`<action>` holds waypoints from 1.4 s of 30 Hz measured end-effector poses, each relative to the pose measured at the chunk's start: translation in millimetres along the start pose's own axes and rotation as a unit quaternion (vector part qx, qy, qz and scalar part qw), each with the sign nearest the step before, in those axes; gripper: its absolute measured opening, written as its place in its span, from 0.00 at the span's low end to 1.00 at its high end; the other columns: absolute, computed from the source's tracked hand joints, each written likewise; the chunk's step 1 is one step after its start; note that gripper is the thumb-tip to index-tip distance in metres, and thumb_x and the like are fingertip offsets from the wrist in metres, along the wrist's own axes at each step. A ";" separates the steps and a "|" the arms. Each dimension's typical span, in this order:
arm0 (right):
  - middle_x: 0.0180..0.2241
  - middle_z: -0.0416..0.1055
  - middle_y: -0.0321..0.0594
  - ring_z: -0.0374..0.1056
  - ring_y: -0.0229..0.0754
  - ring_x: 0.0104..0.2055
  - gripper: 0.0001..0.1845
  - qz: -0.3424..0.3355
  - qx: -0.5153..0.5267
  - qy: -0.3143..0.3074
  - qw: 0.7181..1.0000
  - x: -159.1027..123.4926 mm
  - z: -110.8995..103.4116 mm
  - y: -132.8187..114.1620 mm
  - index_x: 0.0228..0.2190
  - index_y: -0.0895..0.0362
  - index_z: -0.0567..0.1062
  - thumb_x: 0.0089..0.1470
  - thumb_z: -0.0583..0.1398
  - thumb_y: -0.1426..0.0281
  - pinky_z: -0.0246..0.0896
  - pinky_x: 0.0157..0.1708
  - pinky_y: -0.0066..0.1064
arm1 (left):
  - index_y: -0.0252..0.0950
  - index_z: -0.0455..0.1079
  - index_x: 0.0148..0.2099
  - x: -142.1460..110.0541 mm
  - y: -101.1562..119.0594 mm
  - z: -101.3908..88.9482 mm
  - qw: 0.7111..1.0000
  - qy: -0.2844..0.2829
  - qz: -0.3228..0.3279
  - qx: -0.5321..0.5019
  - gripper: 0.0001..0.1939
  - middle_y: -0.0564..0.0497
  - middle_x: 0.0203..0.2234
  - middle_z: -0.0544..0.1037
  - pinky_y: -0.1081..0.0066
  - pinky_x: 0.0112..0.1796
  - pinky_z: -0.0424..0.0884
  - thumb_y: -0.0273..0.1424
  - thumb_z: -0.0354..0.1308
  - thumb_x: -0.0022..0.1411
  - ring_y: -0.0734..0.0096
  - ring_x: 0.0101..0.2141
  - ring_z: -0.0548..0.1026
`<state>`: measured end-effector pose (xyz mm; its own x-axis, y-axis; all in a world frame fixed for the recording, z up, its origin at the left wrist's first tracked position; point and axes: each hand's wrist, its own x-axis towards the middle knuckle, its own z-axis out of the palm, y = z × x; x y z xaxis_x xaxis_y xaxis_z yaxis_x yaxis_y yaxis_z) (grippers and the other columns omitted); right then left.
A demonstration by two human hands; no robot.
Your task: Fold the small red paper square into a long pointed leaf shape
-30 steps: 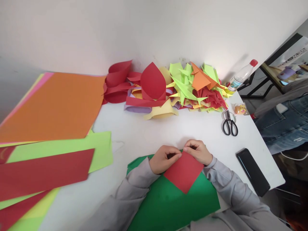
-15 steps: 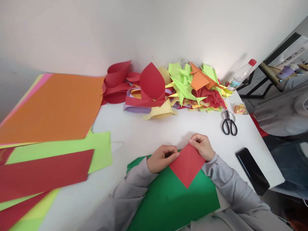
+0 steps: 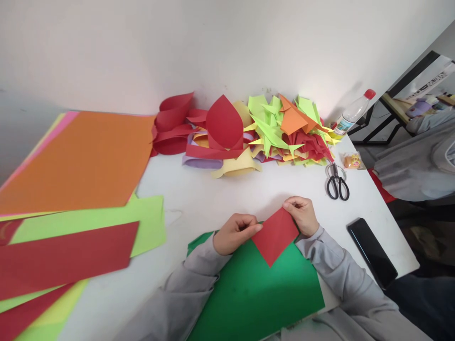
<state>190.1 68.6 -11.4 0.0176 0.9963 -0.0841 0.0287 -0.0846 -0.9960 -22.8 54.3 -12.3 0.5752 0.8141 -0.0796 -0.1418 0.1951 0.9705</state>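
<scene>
A small red paper square [image 3: 275, 235] lies point-down like a diamond over a large green sheet [image 3: 256, 293] on the white table [image 3: 227, 194]. My left hand [image 3: 235, 232] pinches its left corner with curled fingers. My right hand [image 3: 303, 215] pinches its top right edge near the upper corner. Both sleeves are grey.
Large orange [image 3: 78, 161], lime green and red sheets [image 3: 67, 255] cover the table's left. A heap of folded and curled paper pieces [image 3: 249, 130] lies against the wall. Black scissors [image 3: 336, 181], a phone [image 3: 371, 251], a small snack packet [image 3: 352, 161] and a bottle [image 3: 351, 113] sit at the right. Another person sits beyond the table's right edge.
The red square has turned and slid a little away from me, its top corner rising. My hands have drawn apart, the right hand moving right and farther along the edge.
</scene>
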 end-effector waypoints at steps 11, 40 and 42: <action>0.23 0.73 0.39 0.64 0.35 0.20 0.19 0.012 0.135 -0.213 0.968 -9.6 6.6 6.7 0.24 0.58 0.76 0.44 0.66 0.54 0.62 0.22 0.28 | 0.33 0.70 0.44 2.9 6.5 12.1 0.967 -0.043 0.000 -0.250 0.32 0.42 0.40 0.74 0.61 0.45 0.62 0.57 0.48 0.57 0.56 0.43 0.70; 0.22 0.74 0.35 0.66 0.32 0.21 0.15 0.120 0.054 -0.228 0.965 -17.8 7.0 -5.0 0.23 0.60 0.76 0.36 0.71 0.63 0.62 0.23 0.24 | 0.32 0.72 0.37 2.9 8.4 3.1 0.999 0.021 -0.029 0.001 0.15 0.48 0.29 0.76 0.71 0.31 0.70 0.40 0.62 0.53 0.68 0.30 0.73; 0.22 0.74 0.35 0.66 0.32 0.21 0.15 0.112 0.046 -0.234 0.965 -19.5 7.6 -6.6 0.24 0.59 0.77 0.36 0.71 0.63 0.63 0.23 0.24 | 0.32 0.74 0.32 3.5 9.1 3.7 0.998 0.038 -0.016 0.052 0.14 0.49 0.26 0.75 0.72 0.30 0.68 0.39 0.60 0.56 0.70 0.28 0.71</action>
<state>182.0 49.9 -3.5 -0.4398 0.8530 -0.2811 -0.0125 -0.3187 -0.9478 -19.1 56.9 -2.8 0.5150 0.8483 -0.1232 -0.0384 0.1664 0.9853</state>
